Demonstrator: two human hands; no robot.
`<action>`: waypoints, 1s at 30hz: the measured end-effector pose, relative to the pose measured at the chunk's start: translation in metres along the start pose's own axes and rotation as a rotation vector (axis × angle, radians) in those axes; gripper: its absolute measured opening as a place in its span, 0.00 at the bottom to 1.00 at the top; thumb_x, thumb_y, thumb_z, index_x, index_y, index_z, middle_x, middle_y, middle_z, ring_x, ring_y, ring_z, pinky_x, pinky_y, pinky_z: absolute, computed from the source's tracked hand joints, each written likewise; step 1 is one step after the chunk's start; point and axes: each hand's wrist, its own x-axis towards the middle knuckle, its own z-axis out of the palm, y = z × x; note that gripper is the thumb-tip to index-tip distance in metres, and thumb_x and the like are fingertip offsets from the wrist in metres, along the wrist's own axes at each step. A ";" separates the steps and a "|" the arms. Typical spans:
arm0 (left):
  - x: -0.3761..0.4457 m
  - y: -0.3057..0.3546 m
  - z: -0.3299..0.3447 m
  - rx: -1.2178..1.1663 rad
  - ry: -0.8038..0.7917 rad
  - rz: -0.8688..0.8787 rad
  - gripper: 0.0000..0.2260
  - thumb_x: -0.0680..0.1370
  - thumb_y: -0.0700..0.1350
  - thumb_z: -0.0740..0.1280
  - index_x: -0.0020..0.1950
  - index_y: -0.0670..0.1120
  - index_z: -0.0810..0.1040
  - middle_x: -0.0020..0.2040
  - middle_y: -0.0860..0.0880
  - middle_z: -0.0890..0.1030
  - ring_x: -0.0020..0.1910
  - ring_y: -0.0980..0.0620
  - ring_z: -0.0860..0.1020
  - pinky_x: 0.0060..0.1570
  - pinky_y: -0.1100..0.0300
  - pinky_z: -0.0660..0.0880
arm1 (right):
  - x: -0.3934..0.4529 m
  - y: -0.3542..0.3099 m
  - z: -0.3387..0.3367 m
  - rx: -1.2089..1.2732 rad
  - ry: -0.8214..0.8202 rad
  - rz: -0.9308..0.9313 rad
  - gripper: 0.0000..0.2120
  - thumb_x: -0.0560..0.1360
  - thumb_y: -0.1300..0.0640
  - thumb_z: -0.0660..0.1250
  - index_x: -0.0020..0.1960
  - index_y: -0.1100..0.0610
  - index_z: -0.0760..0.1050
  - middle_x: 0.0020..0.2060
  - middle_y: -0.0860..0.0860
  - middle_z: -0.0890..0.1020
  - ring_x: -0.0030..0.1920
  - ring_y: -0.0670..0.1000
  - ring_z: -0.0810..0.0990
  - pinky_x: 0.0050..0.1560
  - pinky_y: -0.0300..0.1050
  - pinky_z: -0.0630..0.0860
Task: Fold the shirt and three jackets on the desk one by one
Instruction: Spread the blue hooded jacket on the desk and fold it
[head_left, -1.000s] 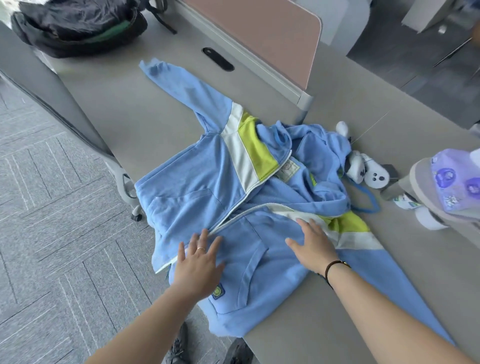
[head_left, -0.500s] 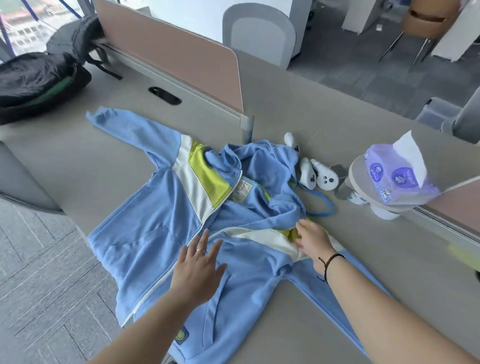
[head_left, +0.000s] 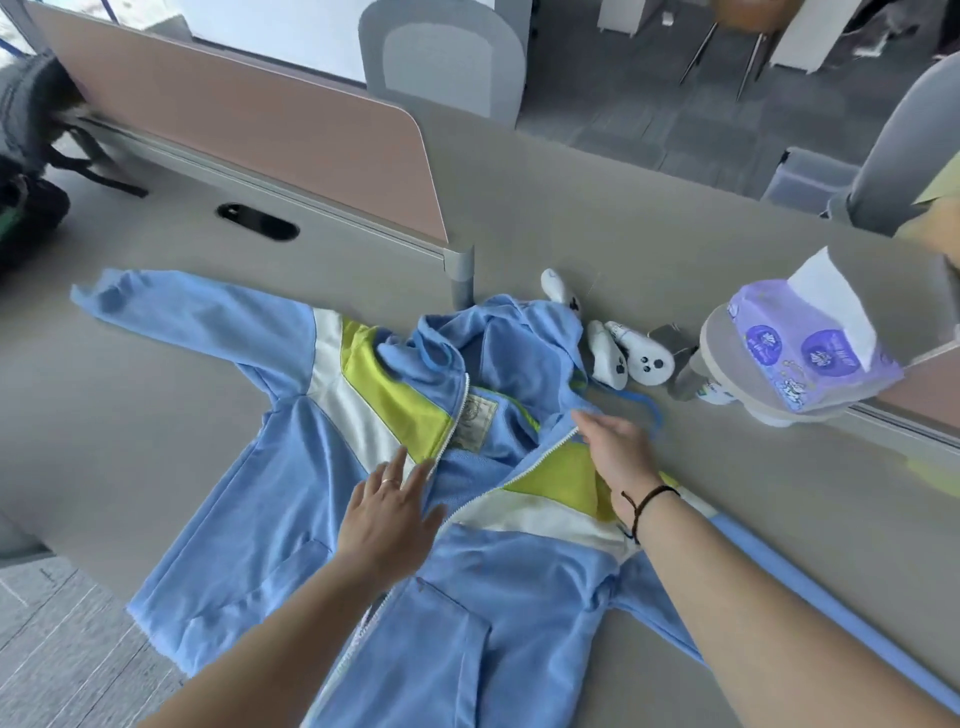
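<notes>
Blue jacket (head_left: 249, 514) spread front-up across the bench (head_left: 571, 218), zip open, hem overhanging the near edge, one sleeve stretched toward the far left corner. Left hand (head_left: 387, 517) flat on the left front panel beside the zip, fingers straight and released. Right hand (head_left: 618, 457) laid on the yellow-green shoulder patch by the collar, fingers straight, grasping nothing. White controllers (head_left: 631, 358) just beyond the hood. Tissue pack (head_left: 810, 348) toward the right edge.
</notes>
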 end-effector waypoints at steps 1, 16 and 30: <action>0.013 -0.006 -0.003 -0.023 -0.003 0.014 0.29 0.83 0.62 0.55 0.82 0.57 0.53 0.83 0.49 0.50 0.81 0.46 0.52 0.77 0.51 0.53 | -0.003 -0.013 0.011 -0.004 -0.002 -0.079 0.16 0.78 0.53 0.70 0.53 0.66 0.83 0.32 0.47 0.80 0.38 0.38 0.65 0.45 0.45 0.74; 0.139 -0.073 0.010 0.209 -0.167 0.418 0.35 0.74 0.69 0.30 0.80 0.60 0.35 0.81 0.51 0.32 0.80 0.41 0.34 0.73 0.31 0.35 | 0.002 0.059 0.148 -1.067 -0.108 -0.061 0.33 0.75 0.27 0.39 0.75 0.33 0.28 0.74 0.37 0.25 0.79 0.56 0.32 0.73 0.76 0.47; 0.143 -0.077 0.012 0.166 -0.014 0.433 0.30 0.81 0.68 0.46 0.82 0.61 0.49 0.83 0.50 0.41 0.81 0.42 0.40 0.74 0.29 0.41 | -0.026 0.038 0.160 -1.059 0.163 -0.137 0.28 0.82 0.42 0.56 0.80 0.47 0.56 0.82 0.52 0.46 0.81 0.59 0.49 0.75 0.72 0.49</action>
